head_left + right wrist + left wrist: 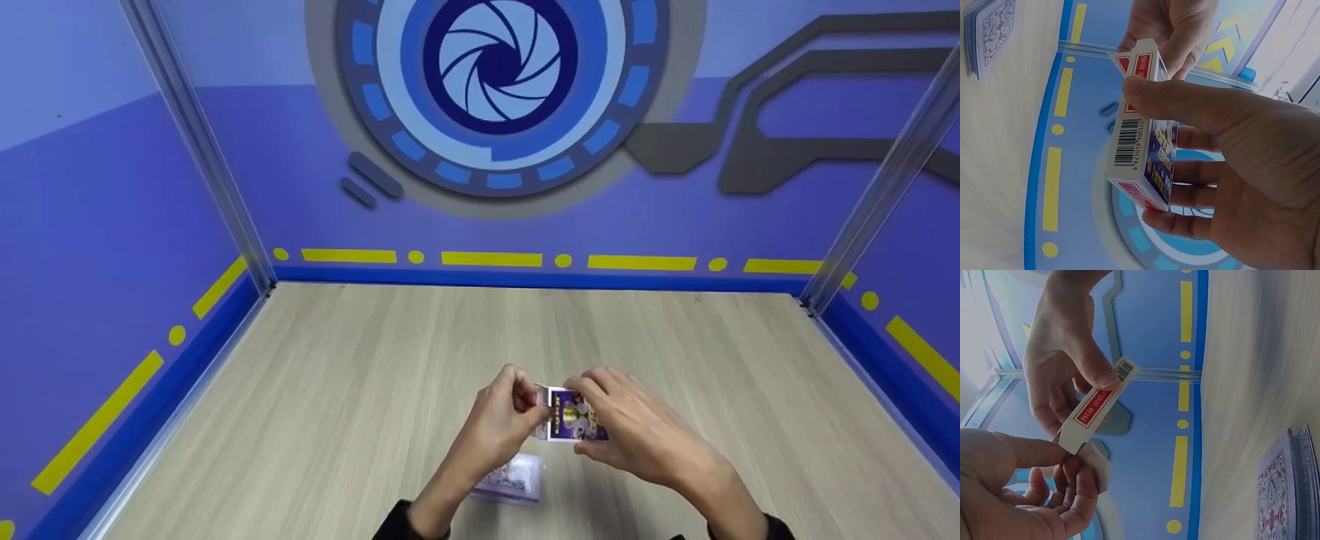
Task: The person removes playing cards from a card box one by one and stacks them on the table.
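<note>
Between the hands, above the table, is a small printed playing card box (570,416) with purple and yellow artwork. My right hand (649,427) holds it, thumb on the narrow barcode side (1127,143) and fingers along the opposite side. At the box's other end, my left hand (495,420) pinches the end flap between thumb and curled fingers, as the left wrist view shows. The flap stands out from the box (1092,413) there. Below the left hand, a deck of playing cards (517,480) with ornate patterned backs lies on the table, partly hidden by the left wrist.
The wood-grain table (360,360) is enclosed by blue and purple panels (247,172) with yellow dashes. Clear corner posts (217,172) stand at the back left and back right. Dark sleeves (397,521) show at the near edge.
</note>
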Motion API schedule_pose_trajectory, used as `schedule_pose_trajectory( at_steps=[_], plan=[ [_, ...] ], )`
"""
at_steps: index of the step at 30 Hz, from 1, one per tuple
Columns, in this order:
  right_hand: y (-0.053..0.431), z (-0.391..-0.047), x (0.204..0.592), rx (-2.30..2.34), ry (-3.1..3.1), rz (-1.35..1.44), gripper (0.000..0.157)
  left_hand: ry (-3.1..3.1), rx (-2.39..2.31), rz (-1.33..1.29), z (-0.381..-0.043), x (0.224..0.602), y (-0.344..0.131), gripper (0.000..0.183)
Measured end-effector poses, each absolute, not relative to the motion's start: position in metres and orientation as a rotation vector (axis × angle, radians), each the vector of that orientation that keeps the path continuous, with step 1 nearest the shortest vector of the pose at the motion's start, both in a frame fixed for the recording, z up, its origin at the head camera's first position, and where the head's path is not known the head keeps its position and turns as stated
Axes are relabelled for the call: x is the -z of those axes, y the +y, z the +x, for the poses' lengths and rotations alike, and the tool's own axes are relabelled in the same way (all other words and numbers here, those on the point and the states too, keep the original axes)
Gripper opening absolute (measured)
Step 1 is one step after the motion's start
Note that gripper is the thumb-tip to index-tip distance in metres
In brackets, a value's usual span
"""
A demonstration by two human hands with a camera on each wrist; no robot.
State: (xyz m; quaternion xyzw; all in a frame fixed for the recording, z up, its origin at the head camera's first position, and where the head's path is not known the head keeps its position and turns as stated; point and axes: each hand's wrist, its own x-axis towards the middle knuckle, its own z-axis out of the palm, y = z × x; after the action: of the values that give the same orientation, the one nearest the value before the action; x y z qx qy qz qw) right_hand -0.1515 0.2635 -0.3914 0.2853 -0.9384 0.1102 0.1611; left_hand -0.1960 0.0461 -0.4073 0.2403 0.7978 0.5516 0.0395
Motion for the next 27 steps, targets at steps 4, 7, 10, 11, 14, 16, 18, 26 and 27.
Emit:
schedule_pose_trajectory(
  at_steps=[4, 7, 10, 11, 14, 16, 18, 26, 27],
  plan=[
    [0.265, -0.152, 0.391, -0.305, -2.686, 0.808, 0.071, 2.445, -1.709, 0.725, -0.197, 0.407, 0.044, 0.022],
    [0.266, -0.153, 0.391, -0.302, -2.699, 0.786, 0.071, 2.436, -1.748, 0.718, -0.198, 0.406, 0.043, 0.023],
    [0.267, -0.153, 0.391, -0.307, -2.711, 0.774, 0.070, 2.420, -1.783, 0.720, -0.198, 0.405, 0.043, 0.025],
    [0.267, -0.153, 0.391, -0.309, -2.714, 0.771, 0.070, 2.417, -1.794, 0.724, -0.198, 0.405, 0.043, 0.026],
    [0.268, -0.154, 0.392, -0.312, -2.722, 0.769, 0.069, 2.399, -1.822, 0.750, -0.197, 0.404, 0.042, 0.027],
    [0.269, -0.154, 0.392, -0.315, -2.730, 0.763, 0.069, 2.378, -1.849, 0.771, -0.197, 0.403, 0.041, 0.027],
    [0.269, -0.155, 0.392, -0.322, -2.730, 0.765, 0.069, 2.338, -1.880, 0.799, -0.196, 0.403, 0.040, 0.029],
    [0.273, -0.156, 0.392, -0.371, -2.760, 0.756, 0.069, 2.396, -1.807, 0.858, -0.198, 0.398, 0.037, 0.029],
    [0.274, -0.156, 0.392, -0.372, -2.765, 0.751, 0.069, 2.428, -1.772, 0.888, -0.199, 0.398, 0.036, 0.031]
  ],
)
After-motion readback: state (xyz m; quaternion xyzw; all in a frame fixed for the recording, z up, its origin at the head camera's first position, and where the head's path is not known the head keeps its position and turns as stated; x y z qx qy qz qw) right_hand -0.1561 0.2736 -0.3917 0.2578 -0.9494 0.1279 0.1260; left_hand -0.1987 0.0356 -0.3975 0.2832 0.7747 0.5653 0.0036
